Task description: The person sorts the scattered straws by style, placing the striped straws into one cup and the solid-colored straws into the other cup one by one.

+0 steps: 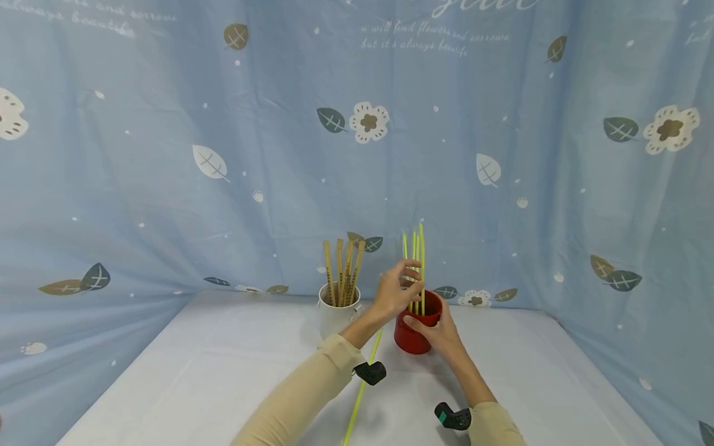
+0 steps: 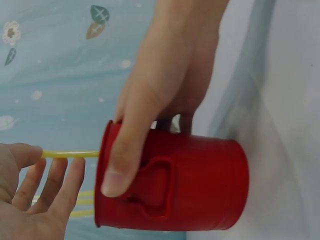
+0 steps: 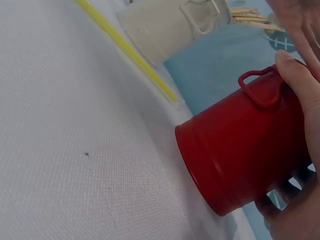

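Note:
My right hand (image 1: 444, 333) grips a small red metal bucket (image 1: 409, 339) at its rim, thumb on the near outer side and fingers round the far side. The bucket stands on the table, tilted slightly in the head view. Above its mouth, my left hand (image 1: 392, 291) pinches a thin yellow straw (image 2: 70, 154) between thumb and fingertips; the straw's lower end is hidden inside the bucket. Several more yellow straws (image 1: 405, 244) stand upright in the bucket beside it. Another yellow straw (image 3: 127, 47), in a clear wrapper, lies on the table left of the bucket.
A white bucket (image 1: 334, 319) with several tan printed sticks (image 1: 328, 266) stands just left of the red one, partly behind my left forearm. The white-covered table (image 1: 223, 353) ends at a blue patterned curtain (image 1: 290, 155) behind the buckets.

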Motion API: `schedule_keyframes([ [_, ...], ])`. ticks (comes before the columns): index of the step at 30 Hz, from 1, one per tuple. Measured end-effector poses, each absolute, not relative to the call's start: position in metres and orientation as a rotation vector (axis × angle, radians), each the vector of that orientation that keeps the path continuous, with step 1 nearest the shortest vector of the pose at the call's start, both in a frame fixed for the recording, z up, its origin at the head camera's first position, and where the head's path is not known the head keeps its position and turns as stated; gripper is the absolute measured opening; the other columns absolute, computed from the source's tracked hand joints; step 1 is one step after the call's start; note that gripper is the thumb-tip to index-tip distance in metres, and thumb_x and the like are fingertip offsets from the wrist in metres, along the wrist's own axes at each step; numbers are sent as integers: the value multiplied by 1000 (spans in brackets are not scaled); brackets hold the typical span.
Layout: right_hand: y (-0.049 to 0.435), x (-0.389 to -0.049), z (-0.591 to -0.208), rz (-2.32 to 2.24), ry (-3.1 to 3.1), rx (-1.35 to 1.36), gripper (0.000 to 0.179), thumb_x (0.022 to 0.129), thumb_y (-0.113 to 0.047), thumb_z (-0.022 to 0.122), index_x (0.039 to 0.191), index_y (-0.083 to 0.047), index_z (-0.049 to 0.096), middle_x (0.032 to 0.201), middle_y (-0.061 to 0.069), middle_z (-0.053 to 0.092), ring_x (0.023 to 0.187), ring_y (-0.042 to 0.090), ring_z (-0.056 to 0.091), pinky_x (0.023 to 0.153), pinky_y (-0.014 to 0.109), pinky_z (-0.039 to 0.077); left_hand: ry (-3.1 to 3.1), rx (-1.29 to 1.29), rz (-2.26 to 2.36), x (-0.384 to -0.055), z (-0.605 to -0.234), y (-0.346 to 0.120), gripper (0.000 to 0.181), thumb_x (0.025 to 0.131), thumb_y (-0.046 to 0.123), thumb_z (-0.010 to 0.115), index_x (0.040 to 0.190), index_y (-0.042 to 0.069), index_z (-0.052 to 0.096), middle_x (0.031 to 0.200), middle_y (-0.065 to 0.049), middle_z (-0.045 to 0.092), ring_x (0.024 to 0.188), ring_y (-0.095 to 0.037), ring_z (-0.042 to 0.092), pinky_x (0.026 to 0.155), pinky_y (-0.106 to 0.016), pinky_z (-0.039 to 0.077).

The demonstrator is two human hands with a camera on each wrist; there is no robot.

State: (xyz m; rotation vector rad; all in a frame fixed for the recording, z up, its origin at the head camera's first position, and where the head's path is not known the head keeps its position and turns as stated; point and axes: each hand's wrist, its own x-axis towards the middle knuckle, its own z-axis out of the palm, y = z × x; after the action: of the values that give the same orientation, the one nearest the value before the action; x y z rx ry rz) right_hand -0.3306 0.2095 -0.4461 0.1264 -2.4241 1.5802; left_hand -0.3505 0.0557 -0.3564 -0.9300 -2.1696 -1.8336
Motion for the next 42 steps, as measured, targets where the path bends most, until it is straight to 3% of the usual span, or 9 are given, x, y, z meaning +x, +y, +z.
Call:
schedule_keyframes([
  [8,210,-332,-445,1580,-2423,139,93,83,-43,76,152,-17,19,148,9,40,135,32,43,105,54,46,-2238,-914,-1770,-353,-368,60,37,95,11,64,130,17,56,107,-9,64,86,-12,70,66,-22,59],
  [20,210,-333,-447,1586,-2409,139,94,82,-42,78,151,-17,20,147,10,41,134,32,44,104,53,47,-2302,-918,-1692,-356,-374,61,37,96,13,63,133,15,55,110,-10,64,85,-13,70,68,-21,58],
  [34,210,-331,-446,1603,-2412,121,95,81,-44,78,151,-19,20,147,8,41,135,31,42,105,54,46,-2325,-924,-1574,-357,-370,57,37,97,17,61,133,14,56,114,-10,67,102,-24,70,79,-29,59],
  [42,210,-332,-447,1604,-2393,148,91,82,-41,78,150,-19,22,147,7,42,135,30,42,104,53,46,-2373,-917,-1529,-356,-365,55,48,98,19,60,144,19,48,128,-9,64,113,-25,67,88,-32,57],
])
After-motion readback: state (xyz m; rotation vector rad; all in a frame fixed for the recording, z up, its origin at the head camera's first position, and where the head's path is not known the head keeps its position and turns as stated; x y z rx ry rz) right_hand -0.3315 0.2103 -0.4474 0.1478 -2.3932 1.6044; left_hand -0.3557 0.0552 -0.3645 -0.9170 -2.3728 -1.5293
